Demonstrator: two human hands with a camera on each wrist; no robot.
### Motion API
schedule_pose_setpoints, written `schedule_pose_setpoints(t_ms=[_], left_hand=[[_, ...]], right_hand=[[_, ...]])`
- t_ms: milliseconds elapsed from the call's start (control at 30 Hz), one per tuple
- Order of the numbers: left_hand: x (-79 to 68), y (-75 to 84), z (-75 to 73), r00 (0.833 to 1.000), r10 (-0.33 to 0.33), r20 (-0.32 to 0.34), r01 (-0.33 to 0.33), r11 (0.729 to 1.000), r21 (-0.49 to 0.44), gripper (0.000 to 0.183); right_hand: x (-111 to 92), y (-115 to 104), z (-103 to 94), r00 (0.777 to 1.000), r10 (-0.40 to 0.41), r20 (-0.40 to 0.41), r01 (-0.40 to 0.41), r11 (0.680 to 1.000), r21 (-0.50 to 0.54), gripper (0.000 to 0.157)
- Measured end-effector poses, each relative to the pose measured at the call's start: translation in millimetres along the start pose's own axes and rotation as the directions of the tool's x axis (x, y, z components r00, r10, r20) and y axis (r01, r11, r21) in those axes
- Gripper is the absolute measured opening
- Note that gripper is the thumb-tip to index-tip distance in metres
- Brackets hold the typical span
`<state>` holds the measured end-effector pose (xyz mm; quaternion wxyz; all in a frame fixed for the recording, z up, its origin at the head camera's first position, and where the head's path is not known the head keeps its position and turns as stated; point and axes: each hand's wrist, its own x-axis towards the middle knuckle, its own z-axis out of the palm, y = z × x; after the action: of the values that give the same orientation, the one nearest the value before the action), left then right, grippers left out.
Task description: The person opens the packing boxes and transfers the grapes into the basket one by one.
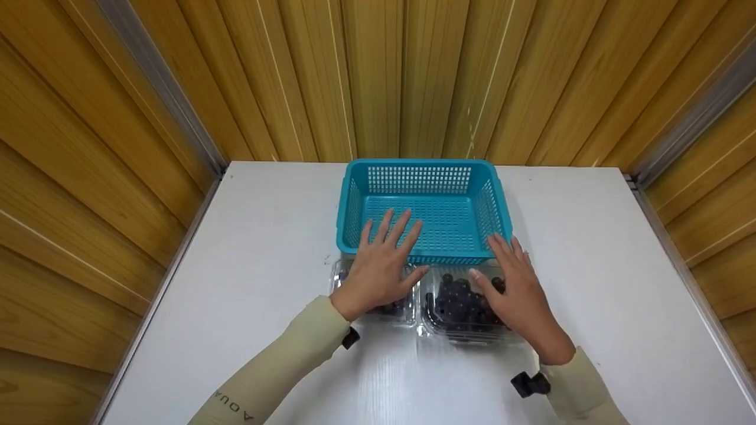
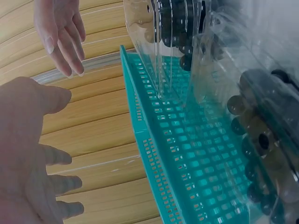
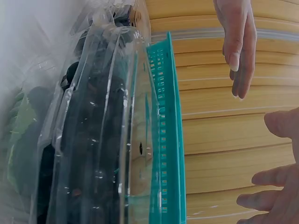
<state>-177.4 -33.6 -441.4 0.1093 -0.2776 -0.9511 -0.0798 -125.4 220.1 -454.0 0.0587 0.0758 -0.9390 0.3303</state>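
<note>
Two clear plastic boxes of dark grapes stand side by side in front of a teal basket. My left hand, fingers spread, hovers above the left grape box and hides much of it; its fingertips reach over the basket's near rim. Over the right side of the right grape box is my right hand, fingers extended, near the basket's right front corner. Both hands are apart from the boxes in the wrist views, and neither holds anything. Through the clear plastic the grapes show in the right wrist view.
The basket has perforated walls, and its visible floor holds nothing. It stands at the back of a white table, close to the wood-patterned wall panels. Similar panels with grey metal edging rise at both sides.
</note>
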Motion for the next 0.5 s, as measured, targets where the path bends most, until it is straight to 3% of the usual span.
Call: schedule_pose_setpoints(t_ms=[500], left_hand=[[6.2,13.3,13.1,0.995,0.085,0.045,-0.085,0.996,-0.005,0.078]], right_hand=[[-17,27,3.5,0.99,0.142,-0.006,-0.141,0.986,0.088,0.076]])
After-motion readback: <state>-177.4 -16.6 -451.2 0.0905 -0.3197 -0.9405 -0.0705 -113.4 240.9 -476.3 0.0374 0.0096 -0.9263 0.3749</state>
